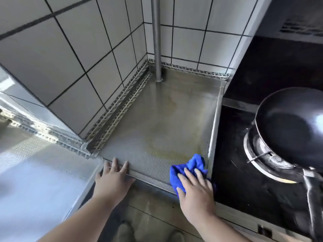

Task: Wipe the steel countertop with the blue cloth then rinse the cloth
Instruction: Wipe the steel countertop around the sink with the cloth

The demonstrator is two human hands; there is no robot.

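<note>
My right hand [195, 191], fingers flat, presses crumpled blue cloth [187, 167] at textured steel worktop's [157, 119] front right corner; left hand [113, 179] flat, fingers released, on front edge.

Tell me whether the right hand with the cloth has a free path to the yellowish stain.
Probably yes: the right hand presses the blue cloth just below the yellowish stain, with only bare steel countertop between.

- We see daylight glare on the steel countertop [26, 165] at left.
- Wide-angle bending warps the edges; the wok [293, 123] looks perhaps motion-blurred.
</note>
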